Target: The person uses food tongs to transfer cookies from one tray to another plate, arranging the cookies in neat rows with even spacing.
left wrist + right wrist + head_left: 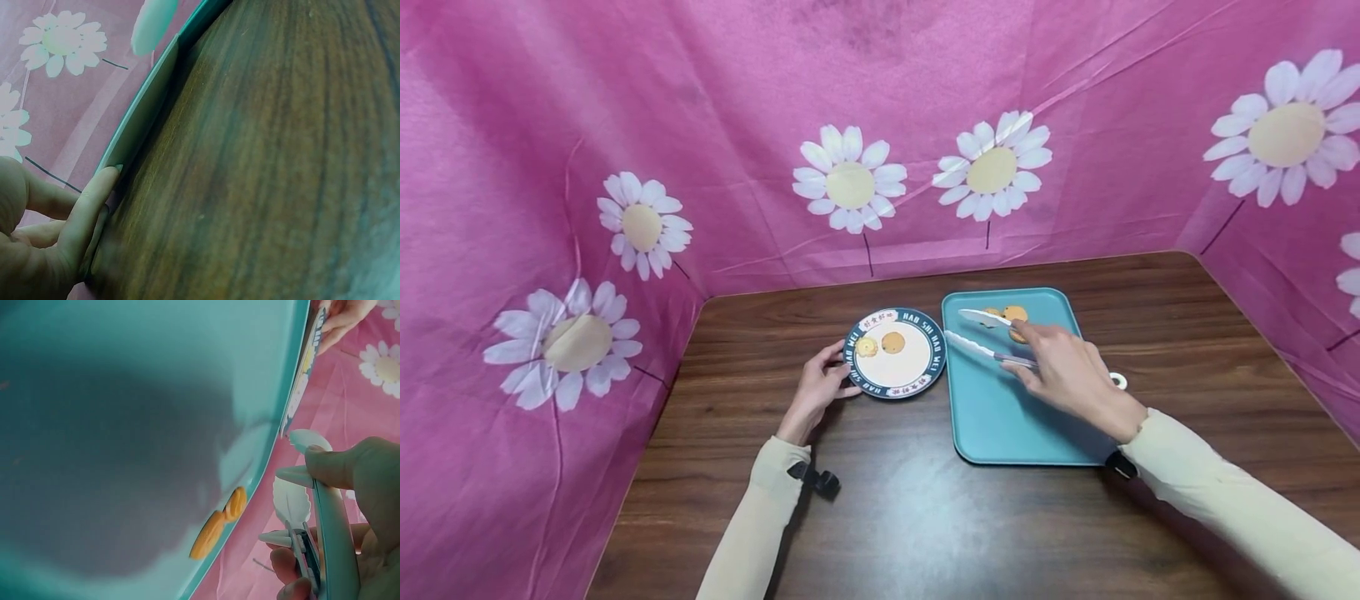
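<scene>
Tongs (973, 345) are gripped by the right hand (1066, 367); cookies (1015, 313) far on the tray (1000, 417) are partly hidden; the plate (898, 367) is pinched at left by the left hand (817, 385).

Wood-grain table (917, 508), glossy at lower centre; smooth, plastic-looking tray (1000, 433) right of centre; smooth plate (904, 372), centre; creased cloth (737, 100), top.

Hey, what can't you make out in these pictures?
- Head: middle of the tongs, behind the right hand.
- Head: near right corner of the tray, behind the black strap.
- Left wrist: upper face of the plate, turned away.
- Left wrist: rest of the left hand, beyond the left edge.
</scene>
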The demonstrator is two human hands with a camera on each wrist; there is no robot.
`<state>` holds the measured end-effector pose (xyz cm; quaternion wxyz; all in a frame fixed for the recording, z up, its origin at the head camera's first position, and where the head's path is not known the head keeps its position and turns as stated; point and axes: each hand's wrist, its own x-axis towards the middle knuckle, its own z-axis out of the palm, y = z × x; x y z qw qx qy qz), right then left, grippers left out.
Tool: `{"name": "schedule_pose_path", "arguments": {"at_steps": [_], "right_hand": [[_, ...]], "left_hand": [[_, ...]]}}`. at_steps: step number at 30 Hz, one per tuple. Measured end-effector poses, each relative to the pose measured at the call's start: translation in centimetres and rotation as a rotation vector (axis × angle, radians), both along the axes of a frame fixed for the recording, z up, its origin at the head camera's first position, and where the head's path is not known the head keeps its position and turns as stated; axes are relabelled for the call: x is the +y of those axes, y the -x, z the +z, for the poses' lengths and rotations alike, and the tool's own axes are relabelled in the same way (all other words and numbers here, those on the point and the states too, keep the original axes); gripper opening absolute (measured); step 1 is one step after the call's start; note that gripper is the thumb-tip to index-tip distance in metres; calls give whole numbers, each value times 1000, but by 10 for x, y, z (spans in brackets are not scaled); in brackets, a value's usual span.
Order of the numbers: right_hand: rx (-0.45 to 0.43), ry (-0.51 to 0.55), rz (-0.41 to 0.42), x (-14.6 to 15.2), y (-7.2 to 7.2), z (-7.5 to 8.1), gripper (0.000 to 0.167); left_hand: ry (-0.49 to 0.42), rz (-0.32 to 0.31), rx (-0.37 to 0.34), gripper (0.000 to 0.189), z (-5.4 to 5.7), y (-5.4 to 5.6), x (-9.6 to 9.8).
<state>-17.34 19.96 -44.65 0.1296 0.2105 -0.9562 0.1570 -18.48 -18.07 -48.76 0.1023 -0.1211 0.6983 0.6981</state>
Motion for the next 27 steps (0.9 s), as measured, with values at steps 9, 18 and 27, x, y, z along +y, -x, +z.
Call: {"name": "schedule_pose_path", "arguments": {"at_steps": [9,18,27], "right_hand": [[-1,-19,-40,21,-8,4,67],[-30,-43,-91,38,-11,6,66],[-29,-55,-111,55,-10,5,65]], "left_hand": [[-13,-5,6,58,1,0,0],[-16,-7,8,57,1,-1,0],[-3,-11,10,57,1,-1,-1]]}}
